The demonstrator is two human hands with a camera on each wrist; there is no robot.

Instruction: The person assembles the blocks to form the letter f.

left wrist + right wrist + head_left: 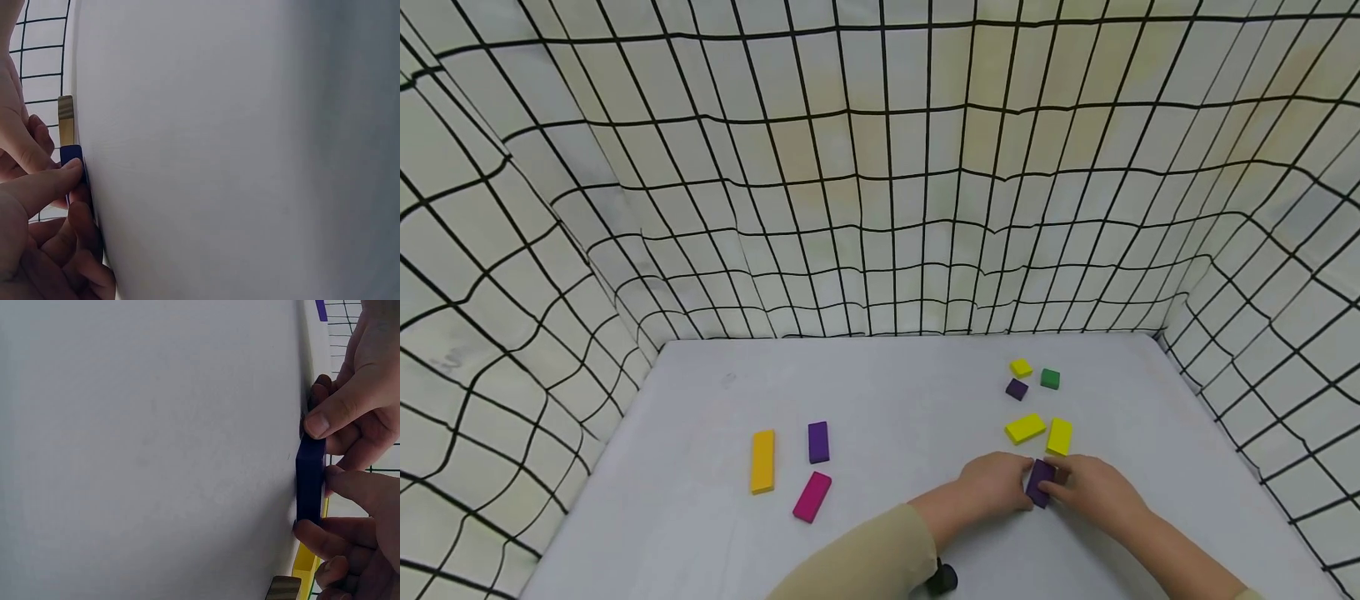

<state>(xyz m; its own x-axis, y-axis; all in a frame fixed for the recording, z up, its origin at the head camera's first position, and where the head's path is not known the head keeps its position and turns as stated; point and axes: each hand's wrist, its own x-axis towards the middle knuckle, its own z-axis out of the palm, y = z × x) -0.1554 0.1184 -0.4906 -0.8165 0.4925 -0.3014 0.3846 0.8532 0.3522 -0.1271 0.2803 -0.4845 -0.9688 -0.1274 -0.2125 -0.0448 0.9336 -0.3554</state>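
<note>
A dark purple block (1040, 483) stands between my two hands on the right part of the table, and both hands hold it. My left hand (997, 483) pinches its left side, with the thumb (319, 424) on its edge in the right wrist view. From the right, my right hand (1095, 492) grips the same block with thumb and forefinger. The left wrist view shows the block (72, 153) partly covered by fingers. Just beyond the hands lie two yellow blocks (1025, 428) (1059, 437), one close to the right fingertips.
Farther back sit a small yellow block (1020, 368), a green block (1050, 379) and a small purple block (1017, 389). Toward the left lie orange (762, 462), purple (818, 442) and magenta (812, 497) blocks. Black-gridded netting (895, 250) surrounds the white table (700, 392).
</note>
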